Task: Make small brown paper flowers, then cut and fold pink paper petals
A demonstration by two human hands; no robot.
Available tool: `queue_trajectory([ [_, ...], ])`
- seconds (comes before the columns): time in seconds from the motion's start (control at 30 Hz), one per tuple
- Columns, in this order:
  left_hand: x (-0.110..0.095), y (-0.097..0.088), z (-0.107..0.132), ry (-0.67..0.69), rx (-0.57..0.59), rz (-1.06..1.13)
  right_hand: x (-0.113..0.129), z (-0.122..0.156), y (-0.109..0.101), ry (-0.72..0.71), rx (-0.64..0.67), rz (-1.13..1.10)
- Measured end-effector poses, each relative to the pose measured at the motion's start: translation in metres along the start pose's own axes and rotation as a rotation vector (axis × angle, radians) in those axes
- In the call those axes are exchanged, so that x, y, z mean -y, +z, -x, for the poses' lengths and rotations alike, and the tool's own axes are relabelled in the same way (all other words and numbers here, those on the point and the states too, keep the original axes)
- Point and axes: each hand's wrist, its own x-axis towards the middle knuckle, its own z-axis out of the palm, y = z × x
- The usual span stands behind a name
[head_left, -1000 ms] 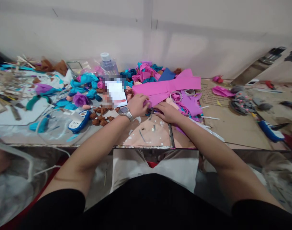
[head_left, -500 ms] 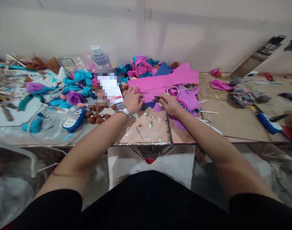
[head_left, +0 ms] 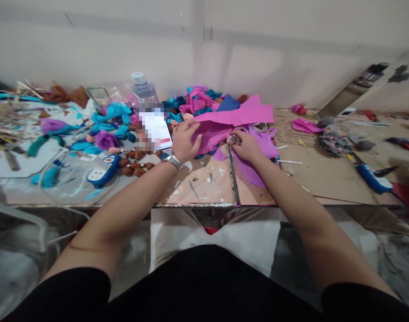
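Observation:
My left hand (head_left: 186, 141), with a metal-band watch at the wrist, lies on the left end of the pink crepe paper strips (head_left: 248, 112). Its fingers are stretched out and apart from the thumb. Beneath the upper strip, a second magenta strip (head_left: 211, 133) looks rippled. At the strips' lower right, my right hand (head_left: 246, 145) is closed around small dark metal scissors (head_left: 234, 140), mostly covered by the fingers. Purple paper (head_left: 253, 172) spreads under that hand and wrist. A lit phone (head_left: 161, 129) stands just left of my left hand.
Behind the strips is a heap of pink and teal paper (head_left: 199, 100). A plastic bottle (head_left: 144, 89) stands at the back. Brown twisted pieces (head_left: 135, 165) and a blue-white power strip (head_left: 104, 172) lie left. Cardboard (head_left: 298, 156) covers the right side, with a pincushion-like grey object (head_left: 334, 141).
My right hand has shifted slightly right, and the scissors' pointed tips no longer show. The lower magenta strip has become rippled, and more purple paper shows below the right hand.

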Motion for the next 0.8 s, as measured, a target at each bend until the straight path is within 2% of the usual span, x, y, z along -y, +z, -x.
queue_trajectory([
  [0.1,-0.006,-0.006,-0.001,0.102,-0.029,0.104,-0.001,0.001,0.000,0.007,-0.044,-0.022],
  [0.27,-0.018,-0.010,0.004,0.351,0.080,0.328,0.005,0.006,0.003,-0.033,-0.098,-0.135],
  [0.37,-0.027,-0.009,0.008,0.422,0.114,0.449,0.006,0.006,0.005,-0.070,-0.176,-0.146],
  [0.5,-0.036,-0.013,0.009,0.410,0.217,0.524,-0.002,0.002,0.005,-0.152,-0.254,-0.137],
  [0.6,-0.041,-0.019,0.007,0.344,0.267,0.550,-0.005,0.001,0.001,-0.099,-0.295,-0.127],
  [0.7,-0.042,-0.021,0.006,0.222,0.217,0.511,-0.002,0.000,-0.009,-0.015,-0.401,-0.082],
  [0.77,-0.042,-0.020,0.006,0.144,0.146,0.441,-0.001,-0.001,-0.017,0.041,-0.537,-0.038],
  [0.8,-0.041,-0.019,0.006,0.108,0.111,0.402,-0.001,-0.002,-0.021,0.024,-0.536,-0.003],
])
